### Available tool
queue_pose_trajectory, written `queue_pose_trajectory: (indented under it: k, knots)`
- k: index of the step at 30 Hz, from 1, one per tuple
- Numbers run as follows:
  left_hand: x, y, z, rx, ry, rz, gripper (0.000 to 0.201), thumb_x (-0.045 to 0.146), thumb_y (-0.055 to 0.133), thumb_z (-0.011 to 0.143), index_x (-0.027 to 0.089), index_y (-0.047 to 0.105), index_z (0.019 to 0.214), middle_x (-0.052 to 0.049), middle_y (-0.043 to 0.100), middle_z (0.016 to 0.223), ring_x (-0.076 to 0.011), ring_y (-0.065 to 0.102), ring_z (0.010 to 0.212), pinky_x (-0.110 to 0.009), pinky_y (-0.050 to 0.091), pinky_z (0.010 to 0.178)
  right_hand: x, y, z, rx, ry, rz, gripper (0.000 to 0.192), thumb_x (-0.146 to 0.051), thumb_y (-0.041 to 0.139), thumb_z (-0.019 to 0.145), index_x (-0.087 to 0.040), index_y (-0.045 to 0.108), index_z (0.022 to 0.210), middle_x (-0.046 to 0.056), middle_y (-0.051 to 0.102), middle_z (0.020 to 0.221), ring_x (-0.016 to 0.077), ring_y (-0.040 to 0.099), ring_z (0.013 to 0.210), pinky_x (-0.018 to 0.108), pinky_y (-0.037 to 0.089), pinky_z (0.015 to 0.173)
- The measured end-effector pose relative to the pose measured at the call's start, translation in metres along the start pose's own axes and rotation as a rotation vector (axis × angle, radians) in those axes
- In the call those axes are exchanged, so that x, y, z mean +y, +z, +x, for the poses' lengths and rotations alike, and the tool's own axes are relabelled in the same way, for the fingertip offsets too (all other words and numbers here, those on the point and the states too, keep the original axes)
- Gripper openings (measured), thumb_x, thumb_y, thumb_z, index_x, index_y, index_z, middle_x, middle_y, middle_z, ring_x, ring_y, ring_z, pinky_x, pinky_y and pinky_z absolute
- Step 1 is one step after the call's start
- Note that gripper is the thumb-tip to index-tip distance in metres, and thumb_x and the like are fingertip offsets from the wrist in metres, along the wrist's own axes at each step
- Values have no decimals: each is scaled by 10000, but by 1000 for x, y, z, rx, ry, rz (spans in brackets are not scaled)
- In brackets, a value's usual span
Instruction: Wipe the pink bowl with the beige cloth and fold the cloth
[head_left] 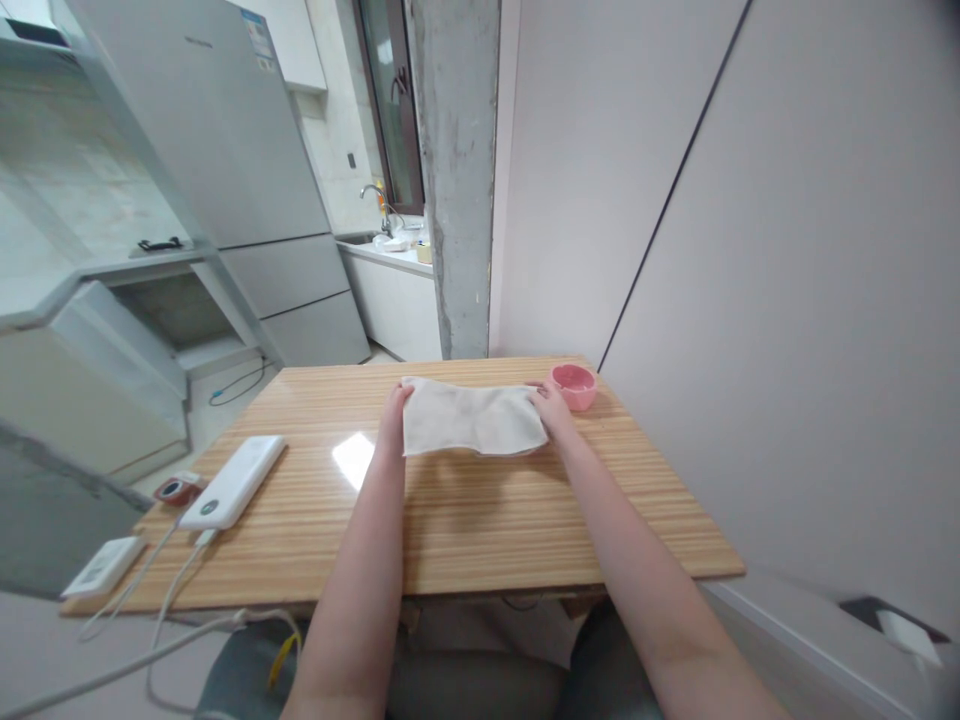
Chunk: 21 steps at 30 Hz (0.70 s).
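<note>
A white cloth [472,418] is stretched sideways between my two hands, over the far half of the wooden table. My left hand [394,410] grips its left edge, fingers mostly behind the fabric. At the right end, my right hand [551,406] pinches the cloth near its upper corner. The fabric sags a little along the top and its lower edge appears raised off the table, with a shadow beneath. Just beyond my right hand stands a pink bowl-like dish [574,386] with a scalloped opening, close to the table's far right corner.
On the table's left side lie a white power bank [234,482] with cables, a small red-brown round object [177,489] and a white box [103,567]. The wooden table [480,560] meets a pale wall panel [720,300] on the right. A fridge [217,130] stands behind.
</note>
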<state>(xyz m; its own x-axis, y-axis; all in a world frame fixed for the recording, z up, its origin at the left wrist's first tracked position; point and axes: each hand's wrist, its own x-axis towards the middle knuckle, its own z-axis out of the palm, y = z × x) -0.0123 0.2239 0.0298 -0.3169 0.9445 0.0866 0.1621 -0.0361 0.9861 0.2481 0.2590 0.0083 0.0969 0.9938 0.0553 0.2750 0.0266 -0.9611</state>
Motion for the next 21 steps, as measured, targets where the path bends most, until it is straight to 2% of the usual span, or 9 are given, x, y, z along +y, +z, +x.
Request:
queue_pose_trajectory:
  k: [2,4,6,8,12,15,19,21]
  knots:
    - [-8,-8,7,100,-41,196,217,303,487,794,153,559,933,-64,657,919,-186,633,877,-274,482,768,12,-3,5,107,-52,-163,475,-192,466,784,-121,470,1253,128,646,1081,201,629,916,288,494,807]
    - [-17,-12,9,161,-77,455,233,279,538,763,164,553,965,-82,667,967,-203,635,916,-290,467,791,22,-4,5,116,-102,-376,507,-229,521,793,-110,449,1281,157,621,1141,231,607,1001,327,461,896]
    - [-23,-15,9,131,-120,672,278,291,547,766,176,547,1019,-104,676,1015,-231,637,959,-315,454,807,29,-4,4,88,-104,-557,516,-230,574,777,-102,471,1266,179,602,1190,256,577,1081,343,428,943]
    - [-27,-16,6,53,-153,810,297,315,550,773,182,550,1039,-127,675,1065,-260,633,1000,-334,448,810,32,-4,3,44,-75,-644,490,-194,595,759,-110,505,1233,177,605,1199,257,573,1099,326,428,930]
    - [-28,-17,3,-8,-166,948,251,294,557,763,190,576,991,-143,679,1079,-288,630,1019,-340,451,787,31,-3,5,-65,-71,-648,434,-95,563,746,-149,551,1176,114,664,1094,215,612,1019,273,448,863]
    - [-25,-15,3,-27,-137,1003,142,263,498,800,193,594,879,-136,692,995,-278,637,982,-334,454,777,29,-2,7,-48,-104,-657,423,-88,532,774,-150,547,1193,110,656,1107,203,607,1033,263,443,872]
    - [-21,-10,4,126,14,1009,204,295,411,869,190,586,870,-134,673,1001,-256,616,1005,-330,447,819,29,-2,6,45,-102,-735,425,-179,591,785,-127,550,1205,158,597,1197,237,569,1110,288,433,914]
    - [-19,-7,3,122,39,968,226,310,386,889,190,578,904,-123,675,979,-242,624,971,-321,448,805,31,-3,5,49,-82,-760,423,-216,622,772,-133,567,1183,155,602,1183,242,578,1090,293,439,902]
